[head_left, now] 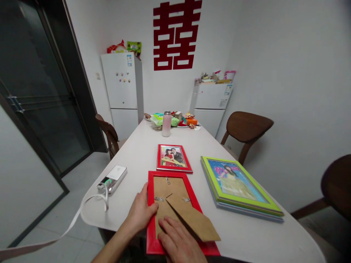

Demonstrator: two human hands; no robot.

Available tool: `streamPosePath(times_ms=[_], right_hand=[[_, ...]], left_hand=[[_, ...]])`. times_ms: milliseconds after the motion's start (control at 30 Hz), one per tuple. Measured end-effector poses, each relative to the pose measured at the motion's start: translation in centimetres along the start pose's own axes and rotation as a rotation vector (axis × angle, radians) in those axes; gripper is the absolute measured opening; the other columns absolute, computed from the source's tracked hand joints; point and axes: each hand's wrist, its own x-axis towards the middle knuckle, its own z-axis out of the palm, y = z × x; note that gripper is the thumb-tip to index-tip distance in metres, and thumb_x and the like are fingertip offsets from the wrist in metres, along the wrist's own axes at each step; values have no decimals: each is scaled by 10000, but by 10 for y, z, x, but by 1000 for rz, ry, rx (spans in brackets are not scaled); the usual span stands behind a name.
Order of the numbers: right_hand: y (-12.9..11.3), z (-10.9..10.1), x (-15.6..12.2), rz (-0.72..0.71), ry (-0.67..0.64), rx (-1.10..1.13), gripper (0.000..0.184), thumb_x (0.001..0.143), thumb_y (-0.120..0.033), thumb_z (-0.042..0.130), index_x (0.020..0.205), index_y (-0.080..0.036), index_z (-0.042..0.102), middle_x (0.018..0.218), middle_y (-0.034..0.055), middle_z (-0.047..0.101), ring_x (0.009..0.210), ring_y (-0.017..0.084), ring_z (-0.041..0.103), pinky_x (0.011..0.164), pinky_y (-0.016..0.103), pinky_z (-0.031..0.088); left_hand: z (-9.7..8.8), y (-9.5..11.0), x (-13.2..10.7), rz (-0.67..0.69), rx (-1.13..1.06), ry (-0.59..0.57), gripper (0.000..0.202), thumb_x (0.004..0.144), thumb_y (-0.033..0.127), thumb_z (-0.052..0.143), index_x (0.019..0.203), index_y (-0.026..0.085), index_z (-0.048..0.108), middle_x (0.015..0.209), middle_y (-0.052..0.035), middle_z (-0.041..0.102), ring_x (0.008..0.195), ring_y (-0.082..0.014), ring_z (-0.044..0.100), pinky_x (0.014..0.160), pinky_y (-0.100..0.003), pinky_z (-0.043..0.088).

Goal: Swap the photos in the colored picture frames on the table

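A red picture frame (190, 190) lies face down at the table's near edge, its brown backing board (161, 186) showing. Small metal clips sit on the backing, and a brown stand flap (196, 221) sticks out to the right. My left hand (142, 210) grips the frame's left side, thumb on top and the other fingers along the outer edge. Stretched flat over the lower part of the backing is my right hand (179, 239), beside the flap; what lies under its palm is hidden. Just beyond stands another red frame (188, 166) with a couple's photo, lying face up.
Stacked frames, a green one (227, 197) on top, lie at the right. A power bank with a cable (113, 179) is on the left. A pink bottle (166, 125) stands farther back before snack packages (189, 120). Wooden chairs (246, 126) flank the white table (131, 153).
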Motion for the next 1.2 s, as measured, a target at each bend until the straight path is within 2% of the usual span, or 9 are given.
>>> streamPosePath(times_ms=[133, 233, 300, 400, 500, 600, 767, 1000, 1200], right_hand=[[-3, 11, -5, 75, -97, 40, 226, 749, -171, 427, 913, -195, 581, 1006, 66, 621, 939, 223, 557, 747, 352, 494], [-4, 12, -5, 105, -157, 90, 262, 732, -197, 453, 963, -195, 577, 1015, 85, 615, 956, 241, 545, 767, 376, 478], [-1, 3, 0, 112, -185, 156, 308, 715, -259, 489, 1005, -186, 565, 1019, 100, 610, 952, 238, 545, 782, 366, 469], [10, -23, 14, 137, -201, 250, 344, 713, -268, 505, 1040, -166, 546, 1012, 103, 609, 925, 197, 555, 784, 298, 468], [28, -48, 23, 288, -199, 215, 261, 743, -213, 472, 982, -172, 568, 952, 91, 618, 882, 177, 559, 760, 297, 474], [42, -56, 18, 448, -281, 155, 226, 740, -227, 470, 921, -176, 596, 939, 99, 603, 862, 199, 545, 735, 342, 474], [54, -47, 6, 562, -497, 208, 215, 758, -215, 424, 834, -177, 622, 876, 88, 600, 808, 197, 532, 714, 343, 456], [92, -26, 13, 657, -489, 131, 229, 722, -150, 434, 837, -156, 631, 887, 94, 572, 843, 193, 507, 756, 306, 401], [98, -13, 17, 707, -506, 50, 243, 761, -198, 398, 803, -183, 637, 812, 73, 530, 769, 168, 504, 653, 253, 393]], left_hand=[[5, -3, 0, 23, 233, 48, 589, 666, 146, 460, 1231, 113, 298, 1202, -123, 467, 1105, -243, 414, 956, -403, 235], [9, -7, 0, 39, 320, 62, 557, 687, 150, 428, 1230, 114, 309, 1255, -121, 406, 1153, -237, 350, 975, -405, 196], [11, -10, 1, 50, 354, 62, 544, 705, 156, 406, 1237, 118, 302, 1261, -113, 400, 1158, -230, 344, 978, -402, 194], [12, -13, 0, 73, 399, 60, 543, 723, 166, 384, 1252, 107, 275, 1267, -113, 394, 1161, -224, 340, 982, -400, 191], [11, -12, 0, 86, 409, 49, 546, 727, 171, 382, 1258, 114, 267, 1271, -108, 392, 1164, -221, 339, 986, -392, 185], [10, -9, 1, 64, 407, 37, 550, 729, 179, 386, 1260, 112, 262, 1270, -114, 391, 1163, -226, 340, 985, -388, 188], [9, -9, 2, 57, 372, 26, 550, 727, 185, 397, 1260, 131, 268, 1276, -102, 385, 1171, -218, 331, 990, -375, 177], [10, -13, 3, 68, 338, 23, 554, 729, 198, 407, 1258, 102, 269, 1273, -119, 384, 1167, -229, 335, 979, -377, 205], [9, -11, 3, 71, 345, 16, 570, 715, 183, 419, 1262, 132, 264, 1272, -109, 387, 1164, -232, 340, 968, -364, 231]])
